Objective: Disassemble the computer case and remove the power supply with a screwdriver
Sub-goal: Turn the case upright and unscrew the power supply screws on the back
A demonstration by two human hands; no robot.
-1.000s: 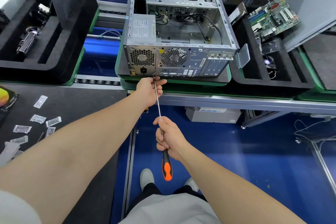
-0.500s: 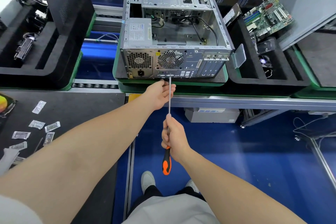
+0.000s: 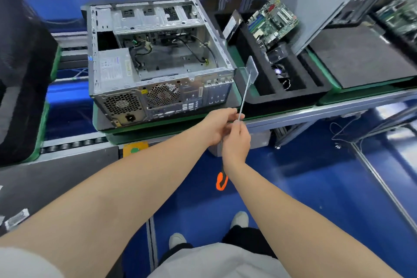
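An open grey computer case (image 3: 158, 67) lies on its side on a green-edged tray (image 3: 99, 117), rear panel facing me. The silver power supply (image 3: 112, 70) sits in its near left corner, with its fan grille and socket on the rear panel. My right hand (image 3: 235, 142) grips the long screwdriver (image 3: 244, 92) near the top of its orange and black handle. The shaft points up and away, right of the case, tip off the case. My left hand (image 3: 220, 124) pinches the shaft just above my right hand.
A black foam tray (image 3: 293, 95) to the right holds a green motherboard (image 3: 270, 22), a cooler fan and a leaning side panel (image 3: 316, 2). Another black tray (image 3: 20, 97) stands at the left. Small packets (image 3: 17, 219) lie on the dark bench. Blue floor lies below.
Both hands and the screwdriver have come away from the bottom of the rear panel and moved right. The shaft now tilts up to the right of the case. My view has swung right.
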